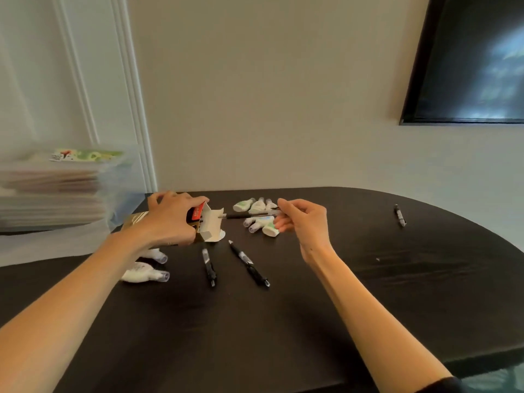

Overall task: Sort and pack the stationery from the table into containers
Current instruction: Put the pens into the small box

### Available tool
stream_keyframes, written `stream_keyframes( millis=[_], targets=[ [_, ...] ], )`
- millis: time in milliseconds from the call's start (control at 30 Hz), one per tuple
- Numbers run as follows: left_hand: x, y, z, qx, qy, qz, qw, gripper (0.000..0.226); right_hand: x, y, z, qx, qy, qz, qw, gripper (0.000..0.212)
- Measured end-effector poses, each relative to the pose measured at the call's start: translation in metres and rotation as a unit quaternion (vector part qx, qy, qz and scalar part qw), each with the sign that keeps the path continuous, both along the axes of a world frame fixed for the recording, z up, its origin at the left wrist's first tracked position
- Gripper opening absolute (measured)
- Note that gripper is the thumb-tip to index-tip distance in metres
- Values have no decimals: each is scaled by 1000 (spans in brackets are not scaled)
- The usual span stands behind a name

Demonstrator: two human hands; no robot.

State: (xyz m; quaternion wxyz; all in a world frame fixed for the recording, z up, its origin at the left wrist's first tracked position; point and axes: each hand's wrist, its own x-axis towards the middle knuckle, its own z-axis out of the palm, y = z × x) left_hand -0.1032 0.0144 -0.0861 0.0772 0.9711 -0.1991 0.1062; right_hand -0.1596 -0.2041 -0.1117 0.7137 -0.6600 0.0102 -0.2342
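My left hand [170, 219] grips a small cardboard box [208, 225] lying on its side, its open end and white flaps facing right. My right hand [300, 219] pinches a black pen [246, 215] held level, its tip at the box's opening. Two more black pens [209, 266] [249, 263] lie on the dark table in front of the box. A fourth pen [400, 215] rests far right. Several small white correction-fluid bottles [256, 205] are clustered behind and under the held pen, and two more bottles [147, 272] lie beside my left forearm.
The dark oval table [368, 293] runs to a curved edge at the right and front. A clear plastic bin [56, 188] with stacked papers stands at the far left. A dark framed screen [467, 61] hangs on the wall.
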Motion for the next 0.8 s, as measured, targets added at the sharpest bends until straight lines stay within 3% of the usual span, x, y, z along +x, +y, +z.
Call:
stream_keyframes(
  millis=[267,433,800],
  targets=[
    [2,22,-3,28,22,-1,999,72,20,52,-3,-45,14,97,994,17],
    [4,27,-6,17,58,-11,998,81,23,72,-5,-81,23,155,984,22],
    [3,32,-10,29,85,-39,995,92,32,80,-7,-35,93,94,991,21]
  ],
)
